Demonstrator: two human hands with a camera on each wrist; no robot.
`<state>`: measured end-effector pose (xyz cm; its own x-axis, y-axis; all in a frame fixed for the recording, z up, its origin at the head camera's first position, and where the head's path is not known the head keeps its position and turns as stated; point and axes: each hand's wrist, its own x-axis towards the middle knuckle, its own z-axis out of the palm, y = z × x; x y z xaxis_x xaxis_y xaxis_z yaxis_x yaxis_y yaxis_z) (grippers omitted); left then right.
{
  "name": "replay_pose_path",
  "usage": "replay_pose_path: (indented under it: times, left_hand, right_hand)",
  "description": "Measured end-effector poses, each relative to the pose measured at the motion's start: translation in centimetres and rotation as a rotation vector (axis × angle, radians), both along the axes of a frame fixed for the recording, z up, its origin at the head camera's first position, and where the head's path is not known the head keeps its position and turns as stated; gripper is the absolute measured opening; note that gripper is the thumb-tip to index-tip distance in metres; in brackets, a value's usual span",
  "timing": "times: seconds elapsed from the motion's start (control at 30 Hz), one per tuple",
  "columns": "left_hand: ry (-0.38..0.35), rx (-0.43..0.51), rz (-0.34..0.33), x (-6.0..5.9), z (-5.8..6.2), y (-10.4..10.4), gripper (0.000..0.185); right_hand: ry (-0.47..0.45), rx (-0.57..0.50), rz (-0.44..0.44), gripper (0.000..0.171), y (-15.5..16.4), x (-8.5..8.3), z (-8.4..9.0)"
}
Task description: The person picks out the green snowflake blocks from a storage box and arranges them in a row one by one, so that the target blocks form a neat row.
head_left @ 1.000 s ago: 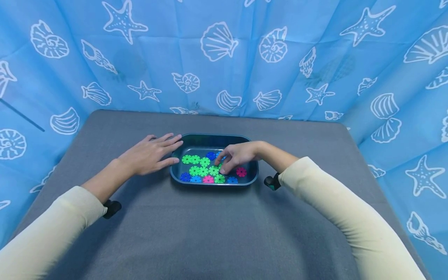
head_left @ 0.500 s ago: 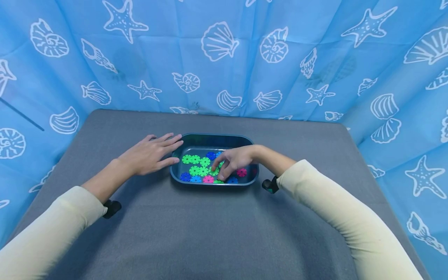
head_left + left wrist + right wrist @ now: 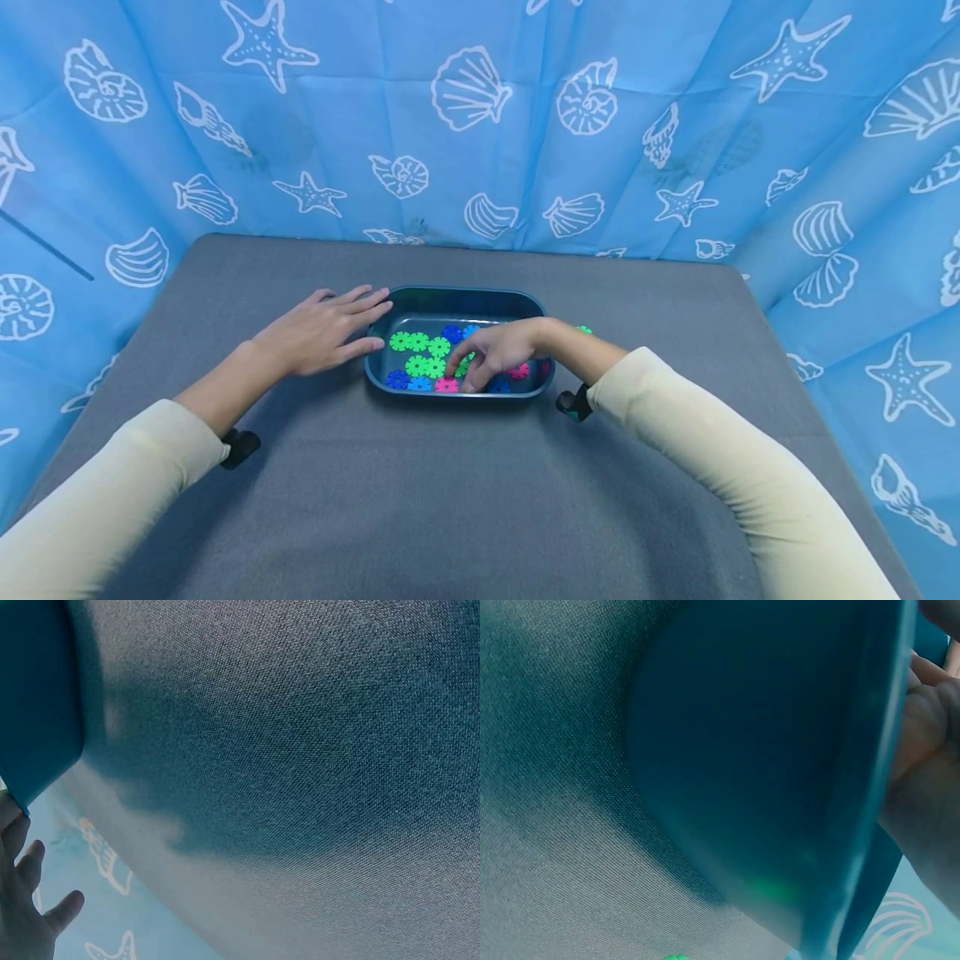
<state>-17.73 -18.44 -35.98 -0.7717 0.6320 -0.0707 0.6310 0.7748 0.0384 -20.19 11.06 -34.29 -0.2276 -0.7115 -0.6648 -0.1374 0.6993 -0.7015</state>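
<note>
Since a second ago my right hand [image 3: 497,350] has slid toward the near left of the tray [image 3: 420,297], its fingertips now down among the pieces close to the pink gear [image 3: 447,384] at the near wall; my left hand [image 3: 318,332] has not shifted. I see the right fingers [image 3: 471,379] curled downward onto the pile, but I cannot tell whether they pinch a piece or only touch it. My left hand lies flat on the cloth with its fingers straight and slightly spread, the tips touching the tray's left rim.

I work on a table [image 3: 420,500] covered in grey cloth, with a blue curtain [image 3: 480,117] printed with white shells and starfish hanging close round the back and both sides. The dark teal tray sits at the middle of the table, a bit toward the far edge, holding flat green gears [image 3: 420,342], blue gears [image 3: 397,379] and pink ones. One green piece [image 3: 583,329] lies on the cloth just beyond my right wrist, outside the tray.

From the right wrist view I see the tray's outer wall [image 3: 765,765] looming close, my fingers over its rim. The left wrist view shows mostly grey cloth [image 3: 300,750] and the tray's corner.

Broad bare cloth lies between the tray and the near edge, and on both sides of it; the curtain touches the far edge of the table.
</note>
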Motion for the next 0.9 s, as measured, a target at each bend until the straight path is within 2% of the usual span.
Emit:
replay_pose_path:
  times: [0.47,0.67,0.9]
  left_hand:
    - [0.005,0.0,0.006,-0.1,0.0,0.0,0.066]
    - [0.007,-0.007,0.008,-0.1,0.0,0.1,0.066]
    - [-0.003,-0.006,0.009,-0.1,0.0,0.1,0.067]
  right_hand:
    - [-0.053,-0.039,0.003,0.048,0.1,-0.2,0.6]
    - [-0.076,-0.085,-0.025,0.05,0.1,0.0,1.0]
    - [-0.022,-0.093,-0.051,0.05,0.4,0.3,1.3]
